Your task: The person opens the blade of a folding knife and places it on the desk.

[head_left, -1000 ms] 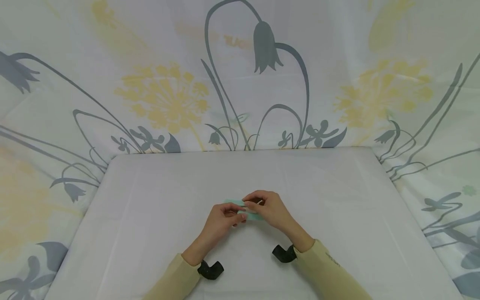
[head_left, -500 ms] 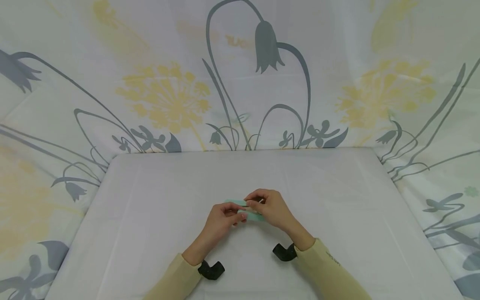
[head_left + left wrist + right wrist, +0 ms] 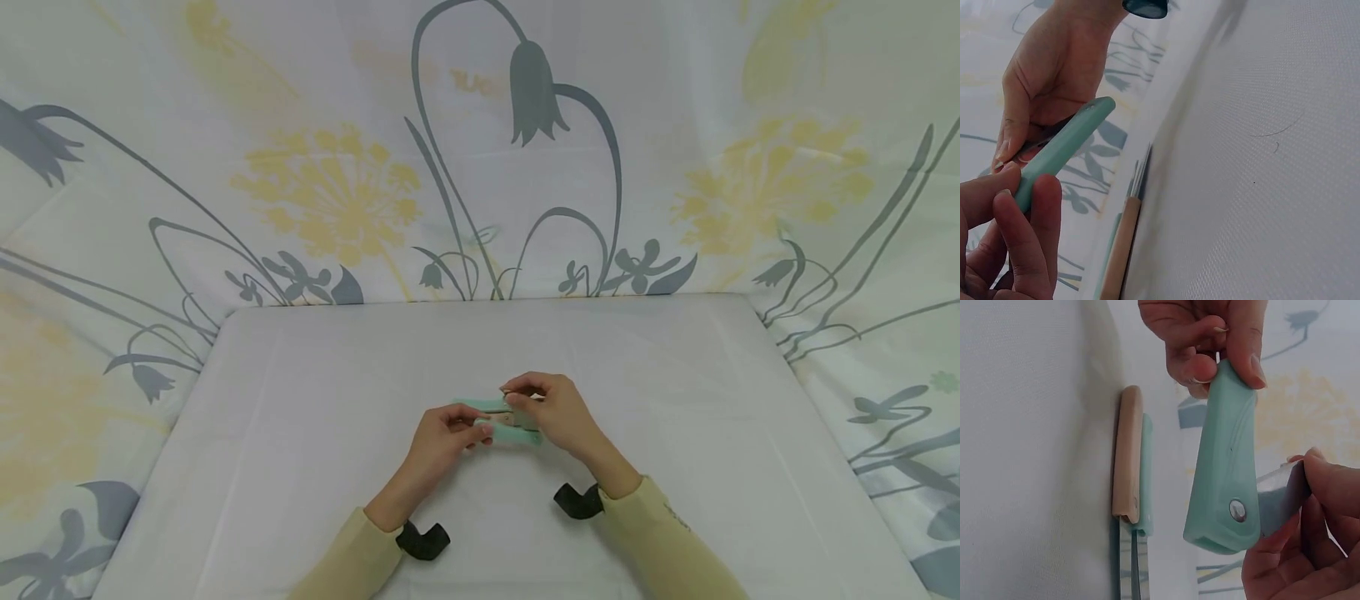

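Note:
My left hand [image 3: 445,435] grips the butt end of a folding knife's mint-green handle [image 3: 1225,456]. A metal rivet marks the handle's far end, where the blade [image 3: 1282,494] sticks out at an angle, partly unfolded. My right hand [image 3: 558,412] pinches this blade between thumb and fingers, as the right wrist view shows. Behind the held knife, two more folding knives lie side by side on the table, one with a beige handle [image 3: 1127,453] and one with a mint-green handle [image 3: 1147,469]. Their blades are out; in the head view my hands partly cover them.
A white cloth covers the table [image 3: 337,358]. Flower-patterned curtains [image 3: 465,167] surround it at the back and sides. A black curved piece sits at each wrist, the left wrist piece [image 3: 422,542] and the right wrist piece [image 3: 577,502].
My right hand has shifted right and slightly away from me, baring more of the knives. My left hand stays in place on the handle.

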The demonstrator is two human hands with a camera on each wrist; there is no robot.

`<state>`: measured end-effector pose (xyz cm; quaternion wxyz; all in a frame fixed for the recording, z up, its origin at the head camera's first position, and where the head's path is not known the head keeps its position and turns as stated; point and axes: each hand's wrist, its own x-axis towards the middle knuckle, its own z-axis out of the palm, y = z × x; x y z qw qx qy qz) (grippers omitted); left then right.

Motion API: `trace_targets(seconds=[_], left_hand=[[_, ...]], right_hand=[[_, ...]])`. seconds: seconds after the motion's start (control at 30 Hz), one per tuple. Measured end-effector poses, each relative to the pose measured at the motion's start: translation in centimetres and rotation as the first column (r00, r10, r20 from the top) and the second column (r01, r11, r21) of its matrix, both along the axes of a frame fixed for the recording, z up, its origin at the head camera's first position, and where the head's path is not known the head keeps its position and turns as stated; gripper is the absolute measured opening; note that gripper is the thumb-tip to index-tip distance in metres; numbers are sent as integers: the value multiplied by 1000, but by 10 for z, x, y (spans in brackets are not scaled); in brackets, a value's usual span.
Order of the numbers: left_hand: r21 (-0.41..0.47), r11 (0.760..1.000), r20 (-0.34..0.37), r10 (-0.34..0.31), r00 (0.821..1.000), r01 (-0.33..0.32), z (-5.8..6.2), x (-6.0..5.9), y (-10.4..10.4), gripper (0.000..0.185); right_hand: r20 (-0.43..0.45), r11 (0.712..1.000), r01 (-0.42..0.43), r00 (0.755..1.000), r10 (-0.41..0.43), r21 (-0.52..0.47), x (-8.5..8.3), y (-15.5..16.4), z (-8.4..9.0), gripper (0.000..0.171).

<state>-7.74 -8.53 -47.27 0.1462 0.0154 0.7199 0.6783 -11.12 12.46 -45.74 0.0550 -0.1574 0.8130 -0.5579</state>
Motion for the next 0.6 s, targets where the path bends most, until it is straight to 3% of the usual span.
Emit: trace_targets(seconds=[0.17,0.6], left_hand=[[25,999,1,20,1000,-20,-10,-2,-3,23],[41,998,-9,53,999,-53,-7,-3,-11,22]], right_hand=[[64,997,46,997,-42,-61,-1,7,2,21],[138,982,130,984,-110,-140,0,26,3,26]])
